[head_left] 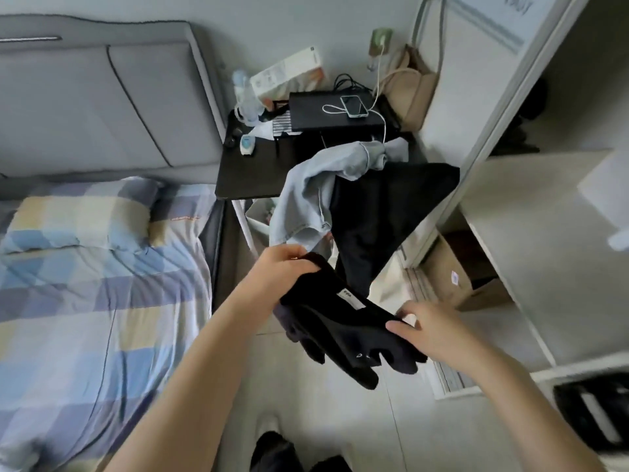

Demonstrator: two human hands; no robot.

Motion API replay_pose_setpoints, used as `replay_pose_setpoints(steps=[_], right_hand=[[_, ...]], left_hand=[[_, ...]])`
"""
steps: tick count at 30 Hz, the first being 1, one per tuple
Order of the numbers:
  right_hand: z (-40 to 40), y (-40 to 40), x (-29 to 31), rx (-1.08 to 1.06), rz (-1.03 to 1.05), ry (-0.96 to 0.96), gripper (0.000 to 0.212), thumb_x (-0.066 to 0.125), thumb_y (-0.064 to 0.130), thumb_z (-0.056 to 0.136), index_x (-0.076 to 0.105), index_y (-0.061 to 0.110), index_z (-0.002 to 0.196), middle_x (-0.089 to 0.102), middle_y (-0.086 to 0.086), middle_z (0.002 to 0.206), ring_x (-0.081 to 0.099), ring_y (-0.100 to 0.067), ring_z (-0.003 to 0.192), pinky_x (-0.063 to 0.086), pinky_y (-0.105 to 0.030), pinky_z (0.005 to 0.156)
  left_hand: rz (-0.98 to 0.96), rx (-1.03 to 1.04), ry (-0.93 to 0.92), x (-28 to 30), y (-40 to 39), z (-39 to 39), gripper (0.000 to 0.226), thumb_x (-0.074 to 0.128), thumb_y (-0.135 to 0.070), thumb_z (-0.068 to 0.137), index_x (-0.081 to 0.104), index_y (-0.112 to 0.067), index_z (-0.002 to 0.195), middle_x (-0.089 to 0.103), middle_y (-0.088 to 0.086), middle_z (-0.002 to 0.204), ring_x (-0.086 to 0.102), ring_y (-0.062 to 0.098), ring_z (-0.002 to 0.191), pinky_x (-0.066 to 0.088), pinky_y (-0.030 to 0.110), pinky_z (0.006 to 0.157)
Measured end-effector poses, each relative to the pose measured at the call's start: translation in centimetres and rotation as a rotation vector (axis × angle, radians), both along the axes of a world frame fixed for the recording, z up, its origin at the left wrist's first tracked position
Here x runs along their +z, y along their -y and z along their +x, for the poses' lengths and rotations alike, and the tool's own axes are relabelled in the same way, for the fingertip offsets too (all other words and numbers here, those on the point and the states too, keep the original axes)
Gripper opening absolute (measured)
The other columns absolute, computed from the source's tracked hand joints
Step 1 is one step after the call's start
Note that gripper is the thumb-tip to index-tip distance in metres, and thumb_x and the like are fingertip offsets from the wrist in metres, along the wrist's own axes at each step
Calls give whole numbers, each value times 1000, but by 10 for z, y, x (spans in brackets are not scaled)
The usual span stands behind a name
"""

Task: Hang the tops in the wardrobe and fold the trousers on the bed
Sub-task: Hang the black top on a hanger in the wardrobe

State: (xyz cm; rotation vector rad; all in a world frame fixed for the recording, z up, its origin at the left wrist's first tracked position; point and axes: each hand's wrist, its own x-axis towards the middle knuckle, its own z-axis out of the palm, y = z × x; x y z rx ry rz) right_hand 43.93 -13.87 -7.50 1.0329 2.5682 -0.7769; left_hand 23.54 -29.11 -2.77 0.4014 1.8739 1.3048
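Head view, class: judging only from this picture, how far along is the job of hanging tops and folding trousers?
Nothing looks finished: no folded trousers show on the bed, and no hung tops are visible in the wardrobe. In hand: the left hand and right hand both grip a black garment held over the floor. Left: light denim and another dark garment still drape off the bedside table.

Lower middle: bare floor (pixel 340 420), room to move.
Left: bed (pixel 85 284) fills this side.
Upper middle: table (pixel 252 172) with clothes (pixel 306 199) blocks the way.
Right: open wardrobe (pixel 510 216) shelf, roomy.
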Motion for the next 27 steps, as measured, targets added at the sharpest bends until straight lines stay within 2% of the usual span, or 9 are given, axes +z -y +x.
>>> replay_pose_setpoints(steps=[3, 7, 11, 15, 18, 20, 22, 25, 27], right_hand=[[-10, 1, -1, -80, -78, 70, 53, 46, 70, 83, 53, 17, 81, 67, 2, 75, 64, -17, 71, 53, -36, 72], [-32, 7, 11, -233, -77, -62, 54, 44, 74, 80, 46, 24, 101, 63, 7, 81, 61, -13, 71, 49, -30, 64], [-54, -5, 7, -467, 44, -264, 33, 53, 51, 88, 42, 25, 105, 56, 9, 79, 55, -11, 67, 46, -32, 60], [-51, -28, -5, -643, -74, -233, 31, 49, 33, 95, 40, 22, 123, 58, 5, 81, 57, -13, 70, 44, -27, 60], [-30, -40, 2, -822, -110, -279, 29, 52, 35, 96, 45, 24, 122, 62, -2, 103, 62, -22, 93, 51, -33, 77], [-15, -44, 10, -982, -141, -416, 21, 54, 28, 96, 49, 34, 115, 60, -1, 108, 63, -24, 93, 55, -42, 81], [-5, -44, 19, -1098, -137, -514, 23, 54, 24, 95, 53, 47, 98, 61, -3, 114, 63, -27, 95, 54, -52, 85], [0, -33, 43, -1155, -75, -592, 28, 54, 14, 94, 62, 41, 89, 65, 1, 105, 61, -23, 100, 51, -45, 91], [0, -22, 65, -1207, 65, -676, 37, 51, 0, 90, 64, 32, 78, 66, 7, 87, 61, -16, 88, 48, -30, 78]], left_hand=[[29, -161, -89, 9, -37, 14, 15, 66, -8, 82, 60, -10, 68, 59, 4, 64, 58, 16, 63, 49, 33, 63], [108, -392, -249, 19, -69, 21, 10, 65, -6, 83, 58, 0, 79, 59, 7, 67, 54, 12, 64, 43, 30, 66], [224, -604, -274, 44, -86, 13, 10, 66, -7, 82, 59, -5, 76, 62, 5, 69, 56, 12, 66, 44, 31, 66], [392, -815, -604, 73, -92, -13, 15, 68, -6, 81, 63, -19, 78, 62, -9, 72, 61, 5, 70, 45, 20, 63], [473, -760, -699, 82, -107, -45, 22, 67, 1, 81, 68, -21, 85, 67, -9, 79, 64, 8, 79, 50, 20, 69], [486, -717, -749, 77, -125, -63, 23, 65, 1, 83, 67, -22, 85, 66, -10, 80, 62, 6, 81, 48, 15, 72], [482, -707, -840, 65, -144, -74, 21, 64, -1, 85, 65, -22, 87, 64, -10, 82, 60, 6, 83, 45, 15, 74], [491, -669, -937, 45, -173, -80, 20, 62, 0, 85, 66, -19, 92, 63, -6, 88, 58, 8, 85, 44, 19, 78], [515, -636, -978, 35, -187, -77, 23, 61, 4, 82, 66, -16, 92, 60, -4, 91, 56, 10, 84, 42, 15, 79]])
